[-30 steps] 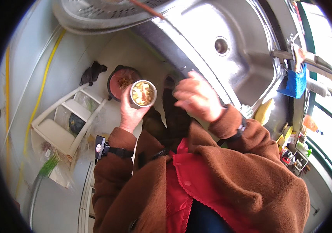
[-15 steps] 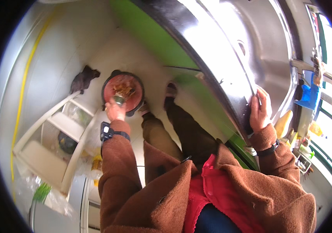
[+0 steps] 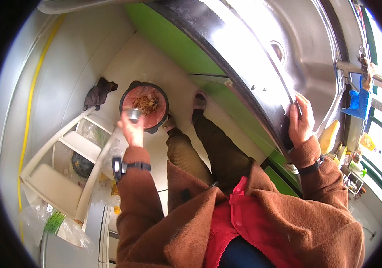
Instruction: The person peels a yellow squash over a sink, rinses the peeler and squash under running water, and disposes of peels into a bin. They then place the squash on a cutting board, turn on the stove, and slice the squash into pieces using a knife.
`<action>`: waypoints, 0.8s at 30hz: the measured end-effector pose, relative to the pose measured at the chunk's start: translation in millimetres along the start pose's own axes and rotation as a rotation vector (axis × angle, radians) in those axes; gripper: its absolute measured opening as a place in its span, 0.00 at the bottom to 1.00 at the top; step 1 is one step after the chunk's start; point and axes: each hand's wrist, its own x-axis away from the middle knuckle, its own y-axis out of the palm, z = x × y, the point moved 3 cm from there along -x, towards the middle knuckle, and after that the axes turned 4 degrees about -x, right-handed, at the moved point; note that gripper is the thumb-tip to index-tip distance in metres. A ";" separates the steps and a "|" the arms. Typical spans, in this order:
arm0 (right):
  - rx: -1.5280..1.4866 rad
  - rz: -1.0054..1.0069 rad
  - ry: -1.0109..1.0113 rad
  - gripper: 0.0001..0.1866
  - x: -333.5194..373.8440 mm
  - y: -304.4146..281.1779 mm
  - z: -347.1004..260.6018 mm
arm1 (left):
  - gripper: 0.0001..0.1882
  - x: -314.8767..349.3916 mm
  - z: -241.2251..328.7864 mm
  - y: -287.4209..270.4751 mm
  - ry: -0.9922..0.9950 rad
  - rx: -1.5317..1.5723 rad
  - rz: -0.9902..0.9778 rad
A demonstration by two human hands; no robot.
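My left hand (image 3: 131,131) is closed round a small, shiny round cup or jar (image 3: 133,115), slightly blurred, just above the near rim of a round waste bin (image 3: 166,115). The bin has a dark rim and a reddish-pink liner. Brownish-yellow scraps (image 3: 146,104) lie inside it. Over to the right, my right hand (image 3: 301,121) rests on the edge of the metal sink counter (image 3: 244,67), fingers stretched out along it and holding nothing that I can see.
Left of the bin, a dark cloth-like thing (image 3: 99,93) is by a cream rack (image 3: 57,185) holding a dark green squash (image 3: 82,165) and bagged greens (image 3: 54,222). Green cabinets (image 3: 182,49) run under the counter. A blue cloth (image 3: 357,103) hangs beyond the sink.
The cup or jar in my left hand has tipped back from the bin and drawn slightly toward me. My right hand stays on the counter edge.
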 end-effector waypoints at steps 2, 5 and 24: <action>0.043 -0.011 -0.092 0.15 -0.1 -0.8 -2.9 | 0.42 -2.2 -15.9 10.9 -0.043 -0.326 -0.116; 0.031 -0.022 0.003 0.16 -0.9 -2.3 1.0 | 0.37 -9.3 -25.2 15.9 -0.007 -0.011 0.121; -0.049 0.051 -0.026 0.15 -4.3 -3.1 -0.7 | 0.43 71.7 40.3 -113.7 0.374 0.530 0.228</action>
